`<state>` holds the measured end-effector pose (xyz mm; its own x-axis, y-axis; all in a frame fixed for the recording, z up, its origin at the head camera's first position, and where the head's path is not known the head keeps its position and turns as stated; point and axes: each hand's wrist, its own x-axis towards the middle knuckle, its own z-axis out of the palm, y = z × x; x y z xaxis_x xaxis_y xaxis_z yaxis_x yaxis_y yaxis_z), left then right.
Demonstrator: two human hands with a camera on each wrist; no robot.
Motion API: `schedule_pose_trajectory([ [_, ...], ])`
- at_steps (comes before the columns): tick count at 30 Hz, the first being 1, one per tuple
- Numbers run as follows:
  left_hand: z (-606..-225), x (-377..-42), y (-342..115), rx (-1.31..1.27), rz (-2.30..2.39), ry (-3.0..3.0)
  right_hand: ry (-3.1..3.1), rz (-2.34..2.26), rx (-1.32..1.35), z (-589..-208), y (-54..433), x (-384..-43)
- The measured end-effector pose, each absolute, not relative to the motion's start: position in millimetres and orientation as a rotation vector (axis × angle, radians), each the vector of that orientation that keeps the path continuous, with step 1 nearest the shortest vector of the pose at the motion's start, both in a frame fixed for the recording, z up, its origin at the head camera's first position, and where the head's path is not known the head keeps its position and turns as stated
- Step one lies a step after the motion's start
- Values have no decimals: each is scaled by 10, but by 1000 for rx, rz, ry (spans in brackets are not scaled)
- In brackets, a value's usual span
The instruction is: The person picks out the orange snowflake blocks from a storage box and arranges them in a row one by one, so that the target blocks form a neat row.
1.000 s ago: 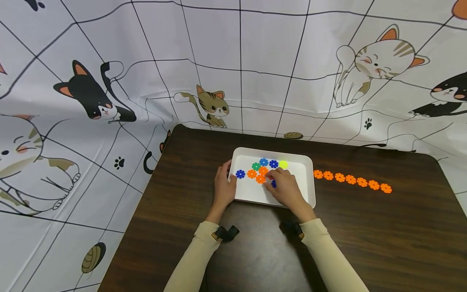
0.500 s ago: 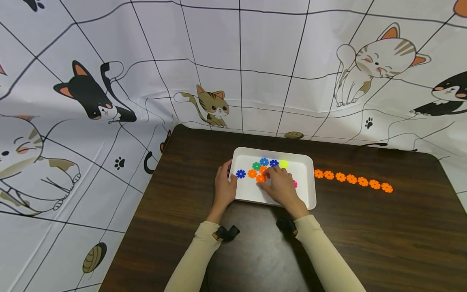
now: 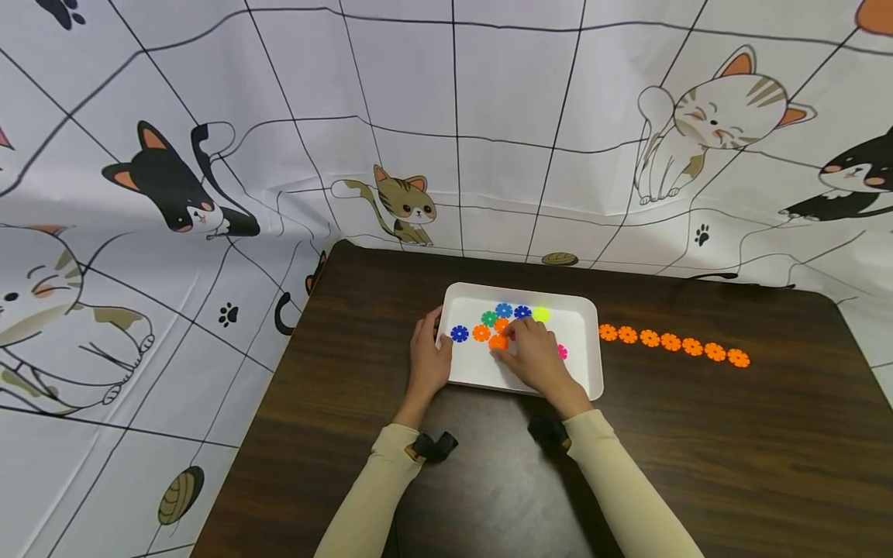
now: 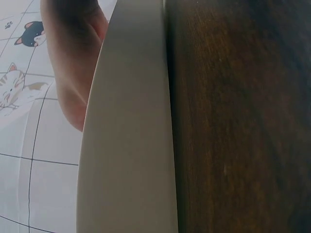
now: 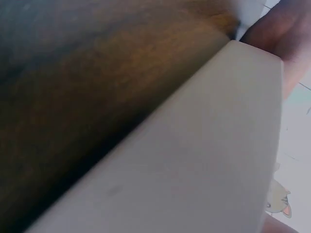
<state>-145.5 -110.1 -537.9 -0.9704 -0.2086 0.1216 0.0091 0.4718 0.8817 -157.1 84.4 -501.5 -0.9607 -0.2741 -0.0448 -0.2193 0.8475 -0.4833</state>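
So from my end the whole thing hinges on one spot in the white tray (image 3: 580,329): the lower orange notched disc (image 3: 498,342), lying a bit left of the tray's middle. My right hand (image 3: 540,360) is the nearer one by far, with its palm over the tray just right of that disc, so the disc sits off its fingertips, toward the tray's left end. It's round, so no long axis to line up with; the tray's own long side runs left to right.

Right grip: fingers bent, thumb and fingertips right around the disc, but I can't tell if they're pinching it. Both wrist cams mostly show tray wall, so no help there. Left hand (image 3: 429,353) grips the tray's left rim. Out past the tray's right rim there's a row of orange discs (image 3: 670,342) on the table (image 3: 684,434).
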Motion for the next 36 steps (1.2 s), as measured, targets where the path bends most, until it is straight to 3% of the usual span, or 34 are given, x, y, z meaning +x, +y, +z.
schedule_pose_trajectory([
  [21,-5381,-1454,-1093,202,-1518,-2538,3025,-818,-476,-4764,1298,-1438],
  [36,-5403,-1453,-1101,188,-1514,-2535,3052,-821,-321,-4680,1799,-1374],
])
